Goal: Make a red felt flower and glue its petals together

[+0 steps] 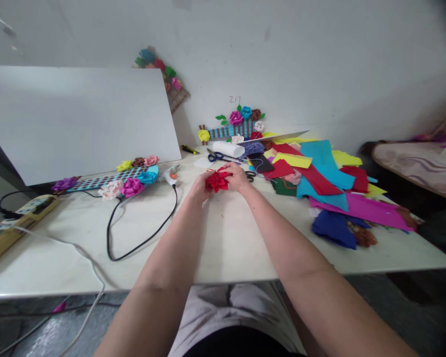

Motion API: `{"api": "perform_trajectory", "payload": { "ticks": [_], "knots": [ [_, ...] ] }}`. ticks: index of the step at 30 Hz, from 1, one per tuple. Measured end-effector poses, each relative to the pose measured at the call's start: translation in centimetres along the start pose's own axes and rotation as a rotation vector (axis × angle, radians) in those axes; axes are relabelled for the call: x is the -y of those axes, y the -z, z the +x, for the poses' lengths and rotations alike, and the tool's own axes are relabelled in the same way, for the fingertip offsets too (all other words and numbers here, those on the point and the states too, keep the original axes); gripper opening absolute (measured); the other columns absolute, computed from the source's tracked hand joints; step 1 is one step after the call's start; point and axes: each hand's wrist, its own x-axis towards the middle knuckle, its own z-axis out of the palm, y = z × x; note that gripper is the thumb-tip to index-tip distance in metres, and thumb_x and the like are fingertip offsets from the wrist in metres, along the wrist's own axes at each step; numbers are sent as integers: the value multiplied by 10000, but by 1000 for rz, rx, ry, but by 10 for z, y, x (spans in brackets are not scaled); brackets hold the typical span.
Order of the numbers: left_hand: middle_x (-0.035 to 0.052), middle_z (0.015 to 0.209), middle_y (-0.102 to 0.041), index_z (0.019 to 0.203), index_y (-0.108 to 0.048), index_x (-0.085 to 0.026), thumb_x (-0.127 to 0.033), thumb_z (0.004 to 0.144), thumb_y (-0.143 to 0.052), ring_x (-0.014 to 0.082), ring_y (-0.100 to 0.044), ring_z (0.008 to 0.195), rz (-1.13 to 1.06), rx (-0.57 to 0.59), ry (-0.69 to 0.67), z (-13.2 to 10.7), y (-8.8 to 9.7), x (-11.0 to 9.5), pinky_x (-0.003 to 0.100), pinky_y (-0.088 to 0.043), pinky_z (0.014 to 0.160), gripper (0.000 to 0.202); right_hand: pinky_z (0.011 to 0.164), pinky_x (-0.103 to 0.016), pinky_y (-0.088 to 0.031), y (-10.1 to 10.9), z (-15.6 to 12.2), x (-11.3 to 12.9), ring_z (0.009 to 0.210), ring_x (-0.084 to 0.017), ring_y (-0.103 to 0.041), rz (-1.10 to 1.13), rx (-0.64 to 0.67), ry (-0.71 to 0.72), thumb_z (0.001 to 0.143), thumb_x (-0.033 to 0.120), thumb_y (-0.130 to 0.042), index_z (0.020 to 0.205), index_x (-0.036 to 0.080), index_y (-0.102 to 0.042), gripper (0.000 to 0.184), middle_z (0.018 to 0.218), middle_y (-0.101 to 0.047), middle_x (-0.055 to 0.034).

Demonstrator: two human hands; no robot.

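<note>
A red felt flower (216,181) is held between both hands above the white table (226,243). My left hand (199,187) grips its left side with closed fingers. My right hand (237,176) pinches its upper right side. Both forearms reach out from the near edge of the table.
A glue gun (170,174) with a black cord (134,233) lies left of the hands. A felt strip with flowers (111,182) lies further left. Scissors (217,157), a white roll (228,148) and blue yarn (253,148) lie behind. Coloured felt sheets (327,183) pile up on the right. A white board (78,119) leans on the wall.
</note>
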Motion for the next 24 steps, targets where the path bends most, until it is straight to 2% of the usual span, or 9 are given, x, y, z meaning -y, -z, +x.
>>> {"api": "perform_trajectory", "payload": {
  "ticks": [5, 14, 18, 24],
  "knots": [
    [24, 599, -621, 707, -603, -152, -262, 758, -691, 123, -556, 509, 47, 8, -59, 3, 2, 4, 228, -401, 478, 150, 848, -328, -492, -1, -1, 3, 874, -176, -606, -69, 9, 0, 700, 132, -609, 731, 212, -751, 166, 962, -635, -32],
    [35, 576, -622, 709, -630, -121, -231, 667, -765, 124, -558, 498, 96, -17, -93, 6, 4, 6, 239, -430, 511, 179, 774, -295, -492, -1, -7, 14, 861, -168, -606, -247, 13, 1, 716, 120, -603, 778, 250, -751, 206, 1038, -643, -5],
    [28, 571, -618, 695, -623, -119, -265, 613, -799, 127, -561, 489, 133, -25, -128, 5, 5, 6, 243, -436, 491, 242, 777, -302, -501, -3, -6, 9, 871, -172, -608, -241, 4, -7, 710, 144, -628, 795, 256, -761, 194, 1021, -641, -10],
    [15, 561, -613, 668, -620, -128, -317, 533, -850, 122, -555, 478, 189, -39, -170, 2, 4, 4, 243, -433, 480, 326, 780, -305, -510, 0, -1, -6, 872, -178, -613, -104, 14, -39, 668, 137, -672, 781, 248, -774, 188, 946, -652, -26]
  ]
}}
